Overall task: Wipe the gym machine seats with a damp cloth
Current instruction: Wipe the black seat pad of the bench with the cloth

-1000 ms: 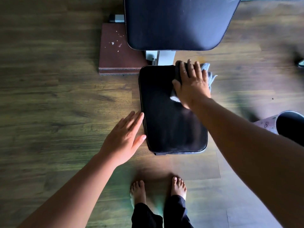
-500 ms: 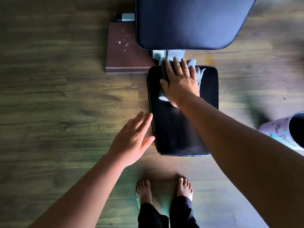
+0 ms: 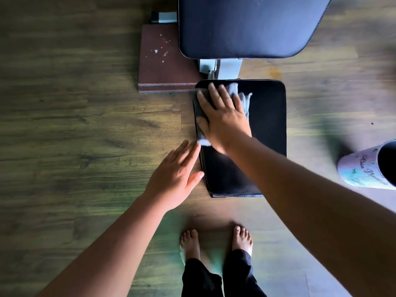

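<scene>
Cloth under right hand

— Is there any writing to read here?
— Only some dark cursive script on the side of the pale lilac cylindrical container at the right edge. It's too blurred and slanted to make out a word.

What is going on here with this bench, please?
A person is wiping the black seat pad of a gym bench. The right hand presses a grey cloth flat on the pad's far left corner. The left hand is open beside the pad's left edge; whether it touches the pad is unclear. No hand is on the larger back pad beyond.
</scene>
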Motion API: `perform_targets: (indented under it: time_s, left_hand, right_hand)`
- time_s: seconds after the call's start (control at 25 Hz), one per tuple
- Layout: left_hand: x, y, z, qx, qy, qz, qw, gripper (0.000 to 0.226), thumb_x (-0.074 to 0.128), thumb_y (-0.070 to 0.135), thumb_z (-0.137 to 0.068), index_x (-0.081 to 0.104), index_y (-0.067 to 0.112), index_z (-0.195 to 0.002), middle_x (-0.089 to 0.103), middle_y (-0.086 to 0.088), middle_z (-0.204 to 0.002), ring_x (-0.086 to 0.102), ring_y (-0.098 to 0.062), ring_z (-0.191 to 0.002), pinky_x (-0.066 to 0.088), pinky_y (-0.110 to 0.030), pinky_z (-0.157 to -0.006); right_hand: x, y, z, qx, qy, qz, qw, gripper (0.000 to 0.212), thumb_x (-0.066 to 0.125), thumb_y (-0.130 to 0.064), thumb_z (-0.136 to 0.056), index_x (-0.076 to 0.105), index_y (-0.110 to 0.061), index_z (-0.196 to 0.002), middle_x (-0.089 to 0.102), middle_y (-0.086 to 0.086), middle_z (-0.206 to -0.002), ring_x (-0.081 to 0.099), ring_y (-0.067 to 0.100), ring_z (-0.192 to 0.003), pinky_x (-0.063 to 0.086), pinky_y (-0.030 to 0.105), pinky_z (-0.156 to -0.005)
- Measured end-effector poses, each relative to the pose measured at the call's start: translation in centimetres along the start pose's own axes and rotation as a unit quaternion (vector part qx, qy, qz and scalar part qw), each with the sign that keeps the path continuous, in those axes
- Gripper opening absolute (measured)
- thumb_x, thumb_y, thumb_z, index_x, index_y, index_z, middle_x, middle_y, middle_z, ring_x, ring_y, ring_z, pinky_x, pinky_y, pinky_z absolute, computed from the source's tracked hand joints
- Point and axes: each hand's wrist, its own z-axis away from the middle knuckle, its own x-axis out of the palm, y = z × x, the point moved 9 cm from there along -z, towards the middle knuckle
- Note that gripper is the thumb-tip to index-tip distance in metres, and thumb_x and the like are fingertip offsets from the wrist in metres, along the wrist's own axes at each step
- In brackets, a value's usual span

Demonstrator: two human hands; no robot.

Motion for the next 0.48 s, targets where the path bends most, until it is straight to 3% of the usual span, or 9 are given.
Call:
perform_targets:
  time_s: [0.16, 0.28, 0.48]
  left_hand:
    - [-0.1, 0.0, -0.1, 0.001, 0.008, 0.009, 1.0, 0.071, 0.037, 0.05, -0.103, 0.021, 0.012, -0.161, 0.027, -0.005, -0.167, 0.019, -0.021, -0.156, 0.032, -0.047, -0.12]
    - [-0.1, 0.2, 0.0, 0.0, 0.008, 0.009, 1.0, 0.07, 0.037, 0.048, -0.104, 0.018, 0.014, -0.162, 0.026, -0.003, -0.167, 0.018, -0.021, -0.156, 0.032, -0.047, -0.119]
    - [0.0, 0.2, 0.1, -0.001, 0.009, 0.005, 1.0, 0.07, 0.037, 0.047, -0.105, 0.012, 0.016, -0.163, 0.021, -0.001, -0.169, 0.015, -0.02, -0.157, 0.031, -0.046, -0.122]
  right_hand:
    - [1.1, -0.6, 10.6, -0.047, -0.047, 0.024, 0.998, 0.064, 0.023, -0.056, -0.102, 0.011, -0.031, -0.16, 0.005, 0.002, -0.169, 0.002, 0.025, -0.156, 0.008, 0.05, -0.125]
    - [1.2, 2.4, 12.3, -0.065, -0.072, 0.044, 0.994, 0.067, 0.019, -0.061, -0.1, 0.006, -0.032, -0.16, 0.0, 0.0, -0.17, -0.002, 0.024, -0.156, 0.01, 0.051, -0.125]
    - [0.4, 5.4, 8.1, 0.059, -0.038, 0.019, 0.997, 0.07, 0.018, -0.061, -0.1, 0.005, -0.028, -0.16, -0.002, 0.003, -0.17, -0.004, 0.024, -0.156, 0.006, 0.049, -0.126]
